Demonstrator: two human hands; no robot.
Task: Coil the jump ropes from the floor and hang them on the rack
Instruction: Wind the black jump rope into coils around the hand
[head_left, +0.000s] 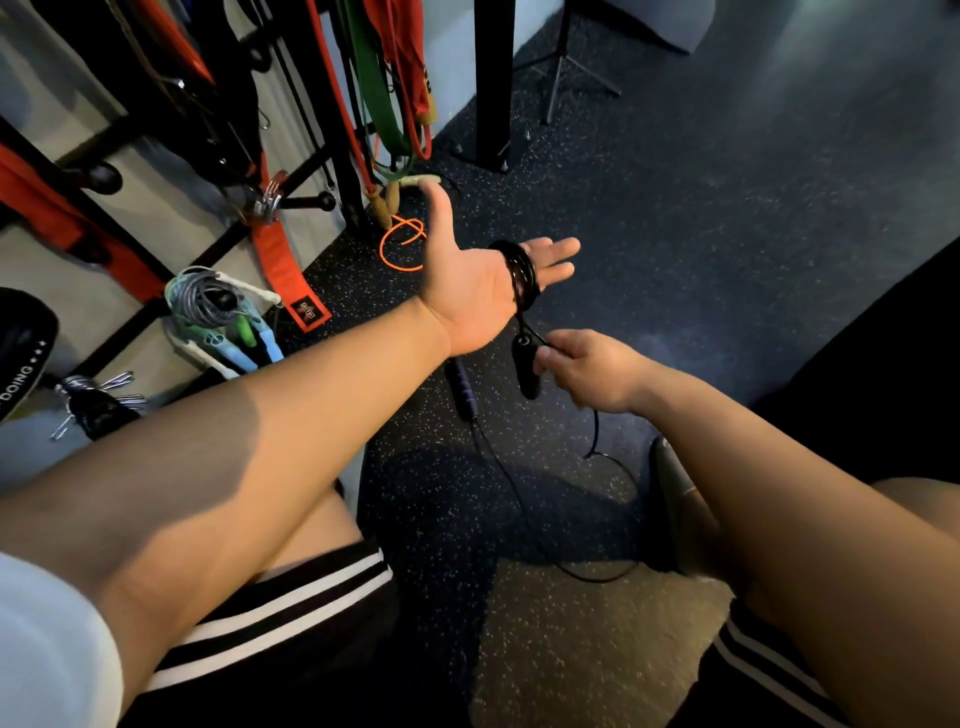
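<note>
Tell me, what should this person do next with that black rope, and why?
Probably the right hand, which pinches the black jump rope, should carry one more wrap over the straight fingers of the left hand. Several turns already sit round them, yet a slack length trails across the floor to the second handle.

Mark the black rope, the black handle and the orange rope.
black rope (521, 270): head view, on the wound coil.
black handle (525, 371): head view, middle of its grip.
orange rope (404, 240): head view, on its loop.
</note>
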